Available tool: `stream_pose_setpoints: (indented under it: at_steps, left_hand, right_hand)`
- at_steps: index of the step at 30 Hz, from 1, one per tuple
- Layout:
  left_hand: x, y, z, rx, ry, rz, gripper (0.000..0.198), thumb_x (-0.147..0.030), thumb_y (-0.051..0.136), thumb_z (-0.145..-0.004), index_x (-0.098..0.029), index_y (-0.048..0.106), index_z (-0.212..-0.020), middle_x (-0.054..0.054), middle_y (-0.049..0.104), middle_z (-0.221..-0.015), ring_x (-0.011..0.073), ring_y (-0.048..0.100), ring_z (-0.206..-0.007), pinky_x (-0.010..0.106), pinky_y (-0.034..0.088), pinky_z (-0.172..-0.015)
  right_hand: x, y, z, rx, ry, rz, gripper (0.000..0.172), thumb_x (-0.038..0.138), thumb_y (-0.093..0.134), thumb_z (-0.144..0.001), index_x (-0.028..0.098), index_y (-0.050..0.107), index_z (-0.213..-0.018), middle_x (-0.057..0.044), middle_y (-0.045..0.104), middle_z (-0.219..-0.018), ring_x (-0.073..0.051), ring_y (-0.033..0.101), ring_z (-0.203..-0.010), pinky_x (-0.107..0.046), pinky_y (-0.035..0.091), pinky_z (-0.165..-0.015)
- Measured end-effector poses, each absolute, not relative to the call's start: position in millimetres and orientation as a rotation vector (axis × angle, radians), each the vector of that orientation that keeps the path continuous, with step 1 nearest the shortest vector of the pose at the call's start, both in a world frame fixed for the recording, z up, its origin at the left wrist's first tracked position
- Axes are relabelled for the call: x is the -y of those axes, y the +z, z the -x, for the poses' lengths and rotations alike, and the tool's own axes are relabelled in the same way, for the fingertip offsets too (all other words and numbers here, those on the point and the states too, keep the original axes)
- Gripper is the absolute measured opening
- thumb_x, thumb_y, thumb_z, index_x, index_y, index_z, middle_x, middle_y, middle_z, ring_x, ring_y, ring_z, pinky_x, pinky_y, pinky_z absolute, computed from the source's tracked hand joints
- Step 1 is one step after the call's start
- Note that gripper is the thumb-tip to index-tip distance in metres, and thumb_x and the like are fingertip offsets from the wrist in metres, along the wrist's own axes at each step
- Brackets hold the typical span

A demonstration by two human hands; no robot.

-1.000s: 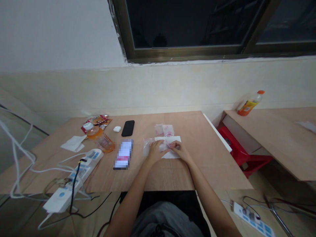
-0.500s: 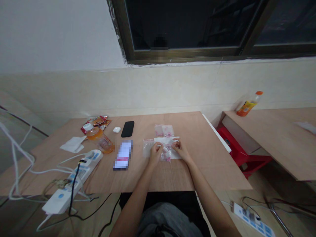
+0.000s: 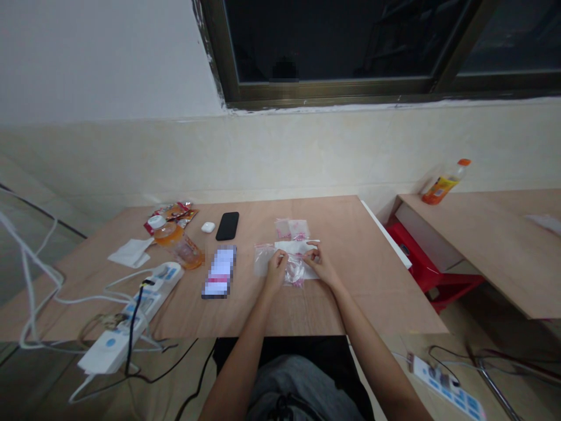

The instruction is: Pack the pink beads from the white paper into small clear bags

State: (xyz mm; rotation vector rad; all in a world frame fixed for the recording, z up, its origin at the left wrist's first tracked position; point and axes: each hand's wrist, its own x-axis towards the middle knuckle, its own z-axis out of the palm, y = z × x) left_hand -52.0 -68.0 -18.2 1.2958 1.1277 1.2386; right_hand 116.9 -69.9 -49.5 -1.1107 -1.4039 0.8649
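Note:
Both hands meet over the middle of the wooden table (image 3: 350,292). My left hand (image 3: 275,270) and my right hand (image 3: 319,261) each pinch the top edge of a small clear zip bag (image 3: 294,271) with pink contents, held just above the table. Under it lies a white sheet of paper (image 3: 298,248). Another clear bag (image 3: 263,260) lies flat to the left of my left hand. Two more small pink-printed bags (image 3: 291,228) lie a little farther back.
A lit phone (image 3: 219,272) lies left of my hands, with a black phone (image 3: 228,225) and a white earbud case (image 3: 207,227) behind it. An orange drink bottle (image 3: 177,242), snack wrappers, a tissue and a power strip (image 3: 135,310) with cables fill the left side. A red stool (image 3: 421,263) stands right.
The small bag has come up off the paper and hangs between both hands' pinching fingers. The hands stay in nearly the same place.

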Motion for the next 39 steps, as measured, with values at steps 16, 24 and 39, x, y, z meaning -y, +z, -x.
stream_pose_setpoints:
  at_steps: [16, 24, 39]
  left_hand:
    - [64.7, -28.3, 52.3, -1.078, 1.204, -1.404, 0.023, -0.037, 0.055, -0.074, -0.017, 0.052, -0.063, -0.003, 0.048, -0.060, 0.0111, 0.044, -0.059, 0.022, 0.034, -0.056]
    - [67.3, -29.8, 49.3, -1.033, 1.128, -1.385, 0.030, -0.044, 0.064, -0.070, -0.016, 0.056, -0.062, -0.001, 0.055, -0.058, 0.0122, 0.050, -0.056, 0.023, 0.038, -0.054]
    - [70.2, -26.2, 46.8, -1.031, 1.099, -1.406, 0.028, -0.042, 0.064, -0.072, -0.015, 0.064, -0.066, 0.002, 0.062, -0.064, 0.0150, 0.056, -0.064, 0.026, 0.044, -0.062]
  right_hand:
    - [72.6, -45.1, -108.4, 1.429, 0.828, 1.096, 0.042, 0.035, 0.066, -0.077, 0.024, 0.049, -0.114, 0.002, 0.060, -0.073, -0.017, 0.057, -0.070, -0.030, 0.045, -0.068]
    - [73.5, -44.8, -106.8, 1.475, 0.821, 1.028, 0.040, 0.033, 0.066, -0.080, 0.024, 0.050, -0.115, 0.002, 0.064, -0.076, -0.017, 0.059, -0.073, -0.031, 0.045, -0.074]
    - [79.1, -28.4, -102.4, 1.519, 0.863, 1.045, 0.039, 0.034, 0.067, -0.078, 0.023, 0.057, -0.114, 0.000, 0.065, -0.077, -0.018, 0.062, -0.075, -0.035, 0.048, -0.077]
